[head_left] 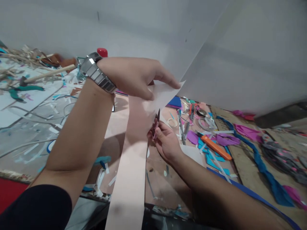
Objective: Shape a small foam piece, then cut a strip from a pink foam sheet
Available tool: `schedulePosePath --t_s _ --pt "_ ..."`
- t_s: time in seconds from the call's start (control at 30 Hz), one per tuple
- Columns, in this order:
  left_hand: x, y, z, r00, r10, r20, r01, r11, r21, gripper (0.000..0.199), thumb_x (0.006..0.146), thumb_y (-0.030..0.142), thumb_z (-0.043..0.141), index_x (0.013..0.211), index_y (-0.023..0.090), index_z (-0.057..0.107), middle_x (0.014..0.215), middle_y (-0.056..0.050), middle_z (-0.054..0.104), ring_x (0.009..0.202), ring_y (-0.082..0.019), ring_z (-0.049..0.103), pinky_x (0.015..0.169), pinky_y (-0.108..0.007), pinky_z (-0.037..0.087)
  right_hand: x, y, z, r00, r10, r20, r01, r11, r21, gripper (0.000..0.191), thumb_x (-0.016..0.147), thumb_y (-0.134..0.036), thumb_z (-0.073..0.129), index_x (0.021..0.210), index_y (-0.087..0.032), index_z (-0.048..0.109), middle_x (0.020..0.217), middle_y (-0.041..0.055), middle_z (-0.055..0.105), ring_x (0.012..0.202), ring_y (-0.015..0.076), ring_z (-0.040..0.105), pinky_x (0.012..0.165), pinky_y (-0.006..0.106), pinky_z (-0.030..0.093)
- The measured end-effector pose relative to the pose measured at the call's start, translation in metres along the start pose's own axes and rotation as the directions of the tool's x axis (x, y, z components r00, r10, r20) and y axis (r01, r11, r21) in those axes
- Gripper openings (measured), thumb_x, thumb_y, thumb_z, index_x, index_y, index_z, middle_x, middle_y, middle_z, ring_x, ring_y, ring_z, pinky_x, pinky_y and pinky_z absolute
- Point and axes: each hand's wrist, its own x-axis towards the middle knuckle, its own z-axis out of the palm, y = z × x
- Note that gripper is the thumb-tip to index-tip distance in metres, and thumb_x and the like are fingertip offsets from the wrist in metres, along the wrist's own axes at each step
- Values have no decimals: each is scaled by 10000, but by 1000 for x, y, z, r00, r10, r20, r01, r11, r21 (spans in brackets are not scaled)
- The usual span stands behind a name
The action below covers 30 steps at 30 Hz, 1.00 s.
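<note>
A long pale pink paper strip [134, 163] hangs over the table and past its front edge. My left hand [136, 76], with a metal watch [96, 72] on the wrist, grips the strip's upper end between thumb and fingers. The paper's top right corner folds outward under the fingertips. Just below, my right hand [168, 142] holds small scissors [156, 123], fingers around the handles and the dark blades pointing up beside the strip's right edge. Whether the blades touch the paper I cannot tell.
An orange utility knife [216, 147] lies on blue and purple scraps at right, near several tape rolls [202, 112]. Green-handled pliers [18, 92] and a wooden-handled hammer [48, 74] lie at left among cables and scraps. A grey wall [144, 28] stands behind.
</note>
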Motion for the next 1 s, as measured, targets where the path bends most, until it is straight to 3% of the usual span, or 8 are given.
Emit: schedulePosePath --t_s 0.13,0.33,0.53,1.0 --pt "-1 -9 0 998 65 -24 -65 998 -14 649 851 293 511 1497 272 457 1339 22 643 1141 -173 595 1028 -308 437 -1 3 -3 999 -1 32 3 997 -75 359 780 -433 819 1071 -258 700 875 -1 673 714 126 605 631 254 476" --pt "-4 -9 -1 996 72 -44 -71 997 25 664 850 209 535 1505 248 434 1287 18 663 945 -82 614 964 -233 453 -1 4 -5 998 -48 51 53 993 -105 398 775 -439 821 1110 -269 691 873 -4 668 689 121 601 602 248 465" --pt "-3 -8 0 995 88 -44 -87 996 38 664 857 205 530 1511 228 415 1382 6 609 1086 -117 595 1039 -249 405 -2 4 -6 999 -27 41 33 987 -157 465 772 -499 805 1168 -281 698 799 -3 653 637 126 559 505 236 410" --pt "-6 3 -1 996 74 -42 -73 997 29 678 847 124 534 1507 235 426 1371 14 628 925 -62 579 978 -203 443 -4 -3 5 999 -39 4 39 994 -100 381 738 -453 837 1059 -267 751 756 -24 618 604 98 504 598 258 426"
